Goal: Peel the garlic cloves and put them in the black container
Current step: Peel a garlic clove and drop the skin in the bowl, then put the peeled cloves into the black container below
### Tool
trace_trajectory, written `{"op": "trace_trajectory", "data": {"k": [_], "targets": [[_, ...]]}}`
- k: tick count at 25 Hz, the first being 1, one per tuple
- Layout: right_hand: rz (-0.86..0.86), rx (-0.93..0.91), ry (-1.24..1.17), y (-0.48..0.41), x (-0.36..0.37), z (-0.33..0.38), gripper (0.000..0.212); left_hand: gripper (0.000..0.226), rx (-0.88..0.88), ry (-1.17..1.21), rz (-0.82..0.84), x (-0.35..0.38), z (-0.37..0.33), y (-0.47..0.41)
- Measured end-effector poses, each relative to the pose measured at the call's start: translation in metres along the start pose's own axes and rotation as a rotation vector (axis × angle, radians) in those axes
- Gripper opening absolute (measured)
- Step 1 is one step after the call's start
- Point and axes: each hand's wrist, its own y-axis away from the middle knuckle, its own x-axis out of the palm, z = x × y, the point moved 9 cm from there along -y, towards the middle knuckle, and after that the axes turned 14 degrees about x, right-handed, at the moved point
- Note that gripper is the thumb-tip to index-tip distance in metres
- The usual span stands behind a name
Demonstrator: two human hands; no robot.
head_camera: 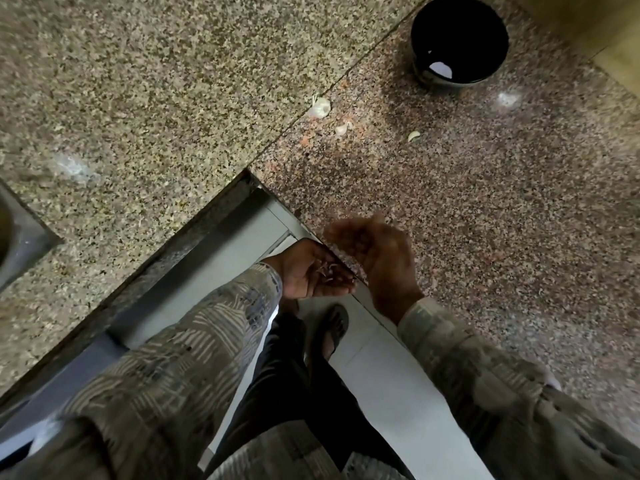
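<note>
The black container (pixel 459 43) stands at the far right of the granite counter (pixel 485 202), with a pale patch showing at its bottom. Three garlic pieces lie loose in front of it: a larger one (pixel 320 107), a small clove (pixel 343 129) and another clove (pixel 414 136). My left hand (pixel 311 271) is cupped palm-up just below the counter edge and holds bits of garlic skin (pixel 327 270). My right hand (pixel 377 258) is blurred at the counter edge right beside it, fingers loosely curved; I cannot tell whether it holds anything.
The counter has an inner corner with a seam between two granite slabs (pixel 346 77). A steel sink (pixel 17 233) shows at the left edge. Below the counter are a grey floor (pixel 381 375) and my sandalled foot (pixel 334 327).
</note>
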Motion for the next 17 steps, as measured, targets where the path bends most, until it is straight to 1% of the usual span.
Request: {"op": "trace_trajectory", "data": {"k": [1,2,3,5,7,9,12,14,17], "targets": [[-0.029,0.121,-0.222,-0.006,-0.006,-0.001,0.063,0.045,-0.008,-0.007,0.007,0.000,0.002,0.001],[-0.035,0.209,-0.397,-0.012,-0.010,-0.002,0.064,0.046,-0.001,0.001,0.004,0.000,0.003,0.002],[-0.036,0.272,-0.524,-0.016,-0.013,-0.003,0.062,0.047,0.016,0.014,0.001,0.000,0.002,0.004],[-0.019,0.321,-0.672,-0.021,-0.013,-0.004,0.057,0.050,0.061,0.039,0.005,0.000,0.002,0.007],[-0.035,0.319,-0.704,-0.020,-0.010,-0.007,0.051,0.051,0.119,0.104,0.027,0.001,-0.002,0.014],[-0.006,0.309,-0.731,-0.015,0.002,-0.005,0.045,0.048,0.144,0.179,0.044,-0.004,-0.001,0.021],[0.036,0.332,-0.752,-0.009,0.026,-0.014,0.045,0.040,0.171,0.248,0.031,-0.020,0.007,0.037],[0.085,0.370,-0.666,-0.009,0.049,-0.027,0.047,0.035,0.195,0.299,0.031,-0.036,0.014,0.054],[0.155,0.427,-0.454,-0.010,0.089,-0.054,0.045,0.030,0.255,0.374,-0.003,-0.068,0.029,0.084]]}}
